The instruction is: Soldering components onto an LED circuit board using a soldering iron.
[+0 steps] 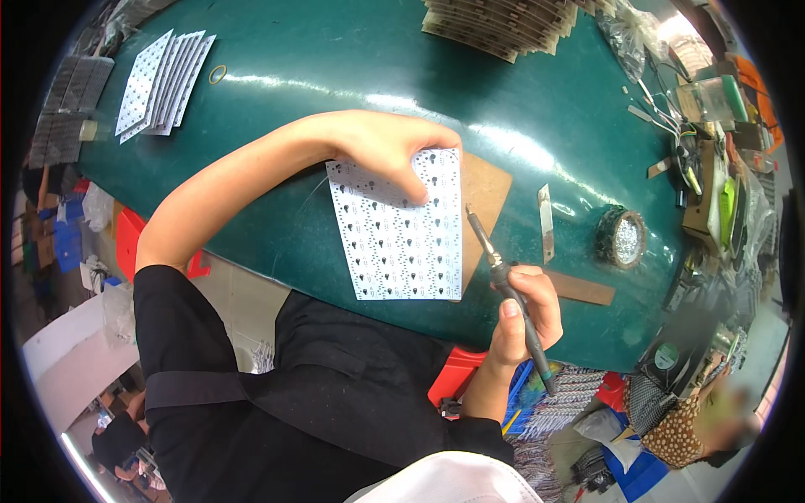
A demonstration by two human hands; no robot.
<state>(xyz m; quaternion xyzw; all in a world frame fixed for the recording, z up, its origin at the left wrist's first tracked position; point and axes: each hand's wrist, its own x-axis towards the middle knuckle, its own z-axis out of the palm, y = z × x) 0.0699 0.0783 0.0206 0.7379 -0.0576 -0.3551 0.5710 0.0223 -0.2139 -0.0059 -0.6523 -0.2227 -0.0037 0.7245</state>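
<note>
A white printed circuit board panel (398, 251) with rows of small black marks lies on the green table in front of me. My left hand (386, 151) reaches around its far edge, with the thumb on its face and the fingers at the top edge, gripping it. Part of a brown flat board (486, 193) shows from under its right side. In my right hand (528, 314) is a soldering iron (506, 277), held like a pen. Its metal tip points up and left, close to the panel's right edge; whether it touches anything is not clear.
More white panels (163, 84) stand fanned at the far left, near a rubber band (218, 74). Another panel stack (503, 25) sits at the back. On the right are a metal strip (546, 222), a brown bar (579, 289), a round silvery-filled container (620, 237) and tangled wires (688, 151).
</note>
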